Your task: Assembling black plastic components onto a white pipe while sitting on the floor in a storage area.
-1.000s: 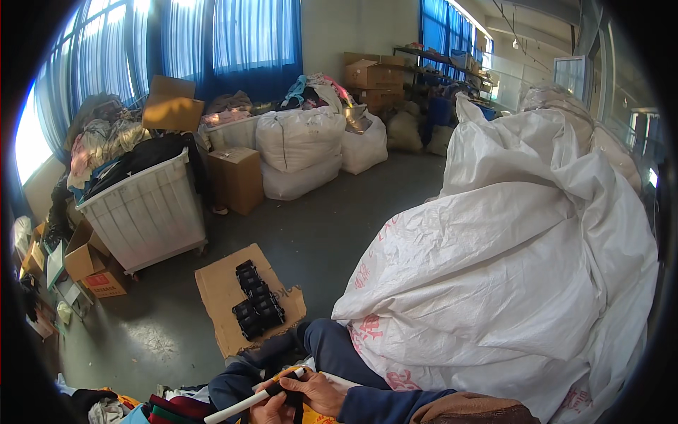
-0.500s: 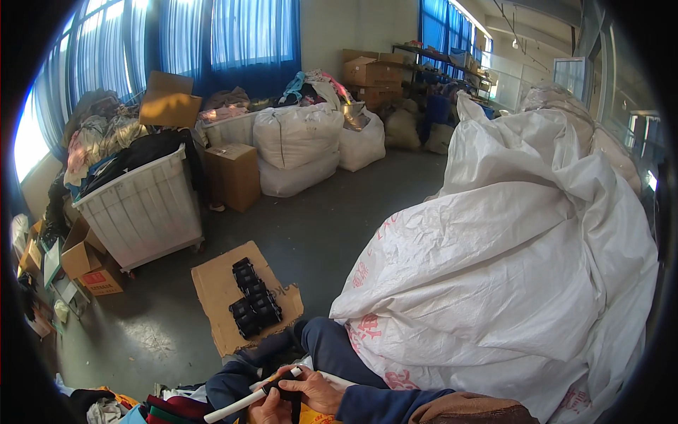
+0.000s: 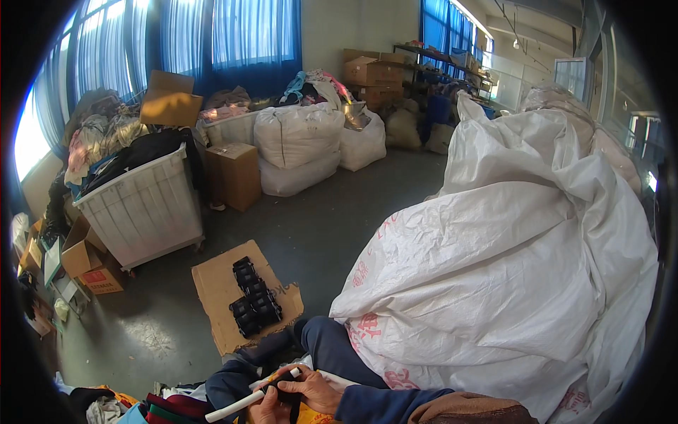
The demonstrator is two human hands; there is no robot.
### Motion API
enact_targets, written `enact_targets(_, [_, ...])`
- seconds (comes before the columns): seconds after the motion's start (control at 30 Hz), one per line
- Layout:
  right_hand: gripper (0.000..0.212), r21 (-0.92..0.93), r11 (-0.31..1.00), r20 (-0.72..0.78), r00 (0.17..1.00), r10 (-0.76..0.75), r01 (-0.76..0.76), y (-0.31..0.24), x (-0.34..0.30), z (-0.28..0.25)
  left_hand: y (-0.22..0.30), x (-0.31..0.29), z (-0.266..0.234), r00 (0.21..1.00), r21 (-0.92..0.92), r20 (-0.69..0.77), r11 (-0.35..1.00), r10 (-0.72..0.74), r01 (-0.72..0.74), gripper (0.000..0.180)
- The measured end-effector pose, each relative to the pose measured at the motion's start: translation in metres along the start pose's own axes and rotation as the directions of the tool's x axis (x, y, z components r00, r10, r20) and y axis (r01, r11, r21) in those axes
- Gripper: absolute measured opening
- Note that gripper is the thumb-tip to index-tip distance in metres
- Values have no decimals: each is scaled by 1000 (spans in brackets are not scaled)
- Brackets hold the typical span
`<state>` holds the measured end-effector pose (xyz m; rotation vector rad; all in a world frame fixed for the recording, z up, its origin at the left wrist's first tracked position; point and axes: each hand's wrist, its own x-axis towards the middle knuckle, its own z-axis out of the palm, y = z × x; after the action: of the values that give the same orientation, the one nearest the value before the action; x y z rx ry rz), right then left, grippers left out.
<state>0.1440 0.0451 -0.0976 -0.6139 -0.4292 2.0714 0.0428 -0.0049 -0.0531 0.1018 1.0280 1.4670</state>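
By the dark-blue trouser legs point(image 3: 337, 350), the left hand point(image 3: 266, 408) has its grip closed around the white tube point(image 3: 234, 408); the right hand's point(image 3: 318, 392) grip pinches the black piece point(image 3: 271, 385) on it. The tube looks light, stiff, perhaps slippery; hold near the black piece.

Daylight's my main src: I see it glowing thru blue curtains point(image 3: 244, 39) far ahead & L of the fingers point(image 3: 304, 387), w/ the window patch point(image 3: 32, 145) far L blown out. Floor point(image 3: 304, 226) beyond is dim, w/ a glare spot nearer L. White sack point(image 3: 480, 272) R of fingers is bright, soft fold shadows. I get fisheye bend, blk corners; finger detail's a bit soft.
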Motion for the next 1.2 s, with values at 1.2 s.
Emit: enact_targets(1.2, [19,60,993,-100,990,104,-99,6,0,-7,-10,8,-24,998,76,53,997,29,-33,19])
